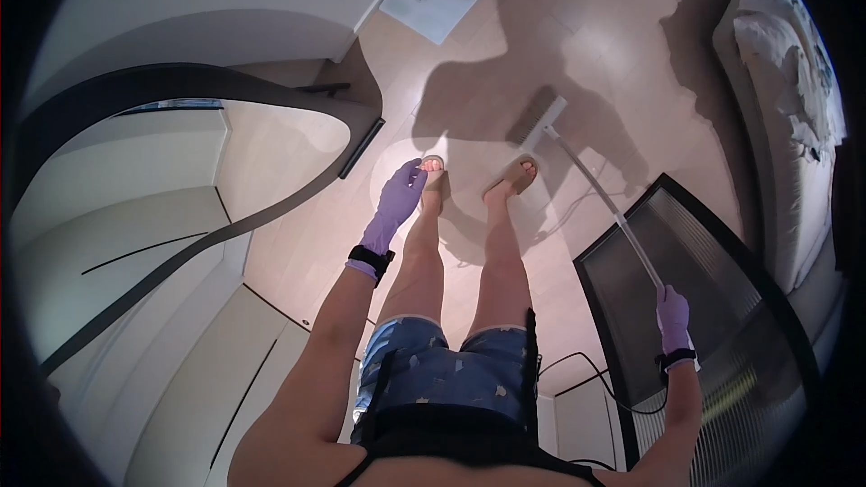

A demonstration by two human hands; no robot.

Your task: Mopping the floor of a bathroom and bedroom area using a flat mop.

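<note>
My right hand [672, 314], in a purple glove with a black band at the wrist, grips the upper end of a long pale pole [619, 216]. The pole slants down to a white broom head [549, 118], whose dark bristles face left, close to the floor in front of my right foot. My left hand [402, 191], gloved and banded the same way, hangs with nothing in it, its fingers slightly curled and the thumb apart. In the picture it lies beside my left sandal [436, 182]; the real gap between them is hard to judge.
A black-framed standing mirror [183, 84] curves along the left, near pale cabinets [210, 379]. A white bathroom scale [433, 0] lies by the wall. To the right are a black-framed ribbed glass panel [676, 270] and a bed with white bedding [778, 81]. A dark cable [609, 389] loops near my right arm.
</note>
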